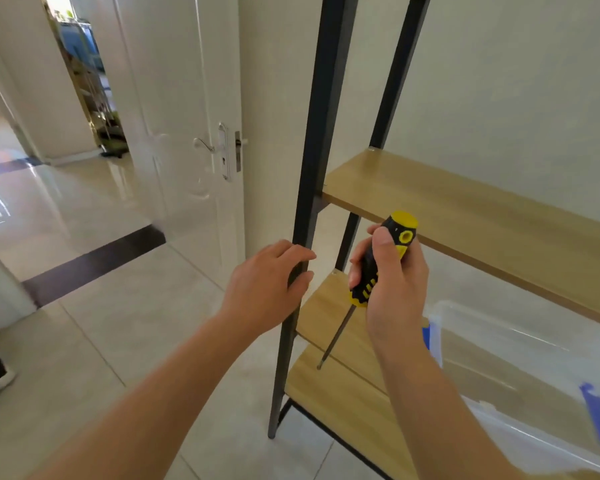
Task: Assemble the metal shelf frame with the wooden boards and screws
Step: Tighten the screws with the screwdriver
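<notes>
**— Why is your left hand on that post?**

To steady it. My left hand is wrapped around the front post of the metal frame, fingers curling round the far side and thumb on the near side, just above the level of the middle board. The frame stands upright on the tiled floor beside the white door, and I judge that driving a screw would rock it if nothing braced it.

**— And the right?**

My right hand is closed firmly around the black-and-yellow handle of the screwdriver. The fingers wrap the grip, the yellow cap sticks out above them, and the shaft slants down and to the left, its tip over the lowest board. Whether the tip is seated in a screw head, I cannot tell; it is too small to see.

**— So where do the boards stand?**

Three are in the frame: the top board, the middle board partly hidden behind my hand, and the lowest one. A small screw head shows at the top board's back corner by the rear post.

**— What's that on the right?**

A clear plastic box with blue clips, close beside the shelf. I cannot make out its contents.

**— How far along, then?**

Late, I'd guess: boards placed, fastening in hand.
</notes>
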